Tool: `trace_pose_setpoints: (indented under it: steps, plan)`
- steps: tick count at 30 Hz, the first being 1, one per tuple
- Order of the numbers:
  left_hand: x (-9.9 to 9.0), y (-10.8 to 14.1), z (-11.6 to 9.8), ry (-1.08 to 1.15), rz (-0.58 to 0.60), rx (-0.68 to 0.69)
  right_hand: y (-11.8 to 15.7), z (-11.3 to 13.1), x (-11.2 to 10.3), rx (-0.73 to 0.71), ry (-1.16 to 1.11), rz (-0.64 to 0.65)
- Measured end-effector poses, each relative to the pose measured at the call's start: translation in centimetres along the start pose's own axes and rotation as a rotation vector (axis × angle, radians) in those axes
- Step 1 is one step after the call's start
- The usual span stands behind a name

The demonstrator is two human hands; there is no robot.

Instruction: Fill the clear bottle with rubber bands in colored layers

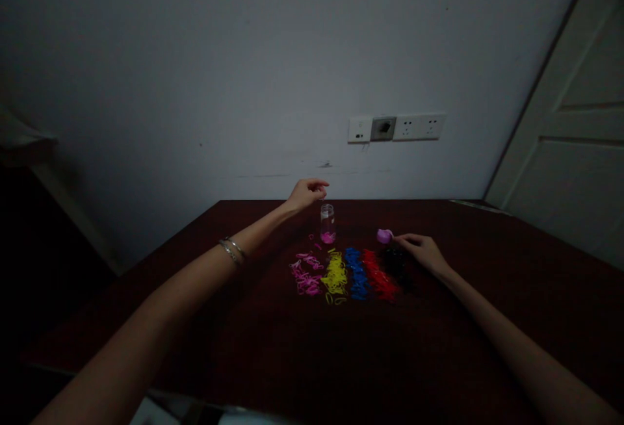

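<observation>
My left hand [307, 192] hovers just above the mouth of a small clear jar [327, 220], its fingers drawn together in a pinch. Whatever may be between those fingertips is too small to make out. Pink rubber bands [328, 238] lie in the bottom of the upright jar. To the right, my right hand [423, 249] pinches the edge of a small purple rounded object [385, 236] at the table top. In front of the jar are loose bands in separate groups: pink [307, 279], yellow [335, 273], blue [356, 274], red [379, 275] and black [397, 266].
The dark reddish-brown table [273, 340] reaches back to a pale wall [219, 87]. Wall sockets [408, 127] sit above its far edge. A panelled door [575, 113] stands at the right. A few stray pink bands lie left of the jar.
</observation>
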State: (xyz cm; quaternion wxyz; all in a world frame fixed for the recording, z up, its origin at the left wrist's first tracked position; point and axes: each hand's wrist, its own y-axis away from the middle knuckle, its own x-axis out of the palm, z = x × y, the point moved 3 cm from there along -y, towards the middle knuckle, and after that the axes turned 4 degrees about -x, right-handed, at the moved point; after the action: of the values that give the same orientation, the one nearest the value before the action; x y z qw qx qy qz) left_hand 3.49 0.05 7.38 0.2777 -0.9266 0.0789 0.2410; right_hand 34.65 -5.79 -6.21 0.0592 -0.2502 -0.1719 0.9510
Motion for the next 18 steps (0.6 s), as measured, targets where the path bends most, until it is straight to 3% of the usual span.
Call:
trace_pose_setpoints:
  steps: [5,13,16,18]
  plan:
    - [1.7,0.6,-0.1,-0.091,0.053,-0.006,-0.1,-0.2,0.2,-0.017,0.022,0.024]
    - [1.8,0.1,2.0,-0.085,0.051,-0.055,-0.4,-0.7,0.3,-0.04,0.04,0.055]
    - [1.1,-0.6,4.0,-0.026,-0.035,-0.085,-0.3,-0.6,0.3,-0.043,0.026,0.048]
    - [0.2,-0.4,6.4,0.026,-0.185,-0.151,-0.2,-0.6,0.3,-0.039,0.023,0.035]
